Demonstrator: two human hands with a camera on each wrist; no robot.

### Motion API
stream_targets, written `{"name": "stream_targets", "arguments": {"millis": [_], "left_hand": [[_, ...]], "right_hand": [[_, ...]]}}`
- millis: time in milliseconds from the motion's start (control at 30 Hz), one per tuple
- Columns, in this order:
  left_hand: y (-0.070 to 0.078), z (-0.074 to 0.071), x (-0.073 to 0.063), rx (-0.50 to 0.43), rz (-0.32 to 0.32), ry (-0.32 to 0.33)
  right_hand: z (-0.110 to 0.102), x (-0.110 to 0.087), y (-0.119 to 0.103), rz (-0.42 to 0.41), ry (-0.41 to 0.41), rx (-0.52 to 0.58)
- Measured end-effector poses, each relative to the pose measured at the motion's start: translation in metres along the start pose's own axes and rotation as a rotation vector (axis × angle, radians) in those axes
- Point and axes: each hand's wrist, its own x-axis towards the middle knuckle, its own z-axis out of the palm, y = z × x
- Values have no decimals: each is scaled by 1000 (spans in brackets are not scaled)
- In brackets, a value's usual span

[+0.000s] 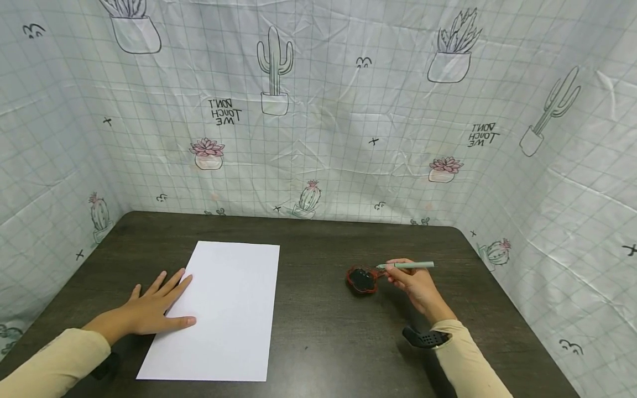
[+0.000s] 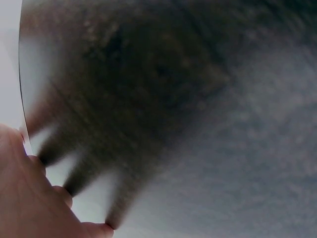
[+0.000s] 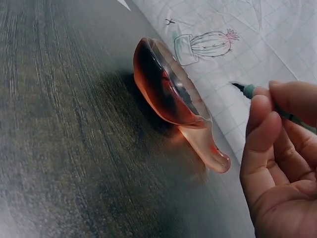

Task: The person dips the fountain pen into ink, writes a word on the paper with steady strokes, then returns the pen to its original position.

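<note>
A blank white sheet of paper (image 1: 226,315) lies on the dark table, left of the middle. My left hand (image 1: 151,307) rests on its left edge with fingers spread, thumb and fingertips over the paper. In the left wrist view the same hand (image 2: 37,196) shows only in part, fingertips against the surface. My right hand (image 1: 410,282) pinches a slim pale green brush (image 1: 413,265) between thumb and fingers. Its dark pointed tip (image 3: 237,86) is in the air, apart from the dish. Beside that hand sits a small translucent orange-red dish (image 3: 168,111) with a short handle, holding dark liquid (image 1: 362,279).
The dark wooden table (image 1: 318,342) has rounded far corners. White cloth (image 1: 338,121) printed with a grid and potted cacti hangs behind it and at both sides. A black band (image 1: 425,337) is on the right wrist.
</note>
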Motion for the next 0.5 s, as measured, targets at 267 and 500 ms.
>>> {"name": "stream_targets", "arguments": {"millis": [267, 500], "left_hand": [[-1, 1, 0, -10, -3, -4], [-1, 0, 0, -5, -1, -2]], "right_hand": [[1, 2, 2, -9, -74, -120], [2, 3, 2, 1, -80, -157]]}}
